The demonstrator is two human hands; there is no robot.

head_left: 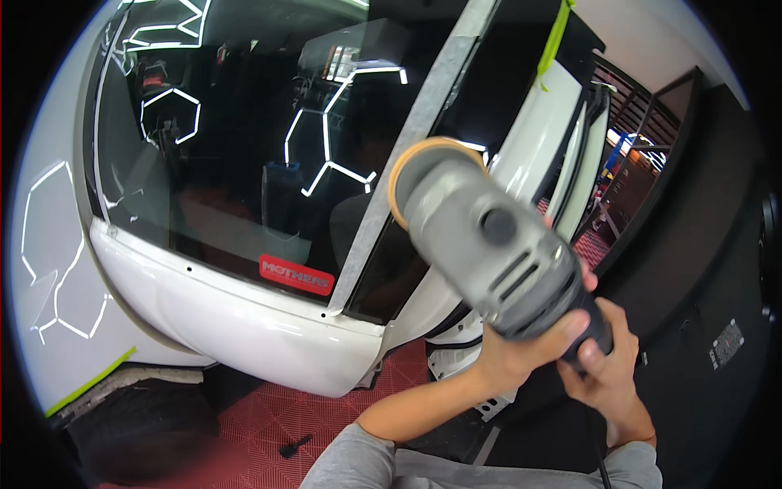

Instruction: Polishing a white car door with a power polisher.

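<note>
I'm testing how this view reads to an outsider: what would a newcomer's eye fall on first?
Probably the grey power tool with a round, orange-edged pad, looming large right of centre, its rear gripped by the left hand and right hand. Next, the dark, glossy vehicle window at upper left, crossed by bright white angular light reflections. A red rectangular sticker stands out near its bottom edge.
</note>
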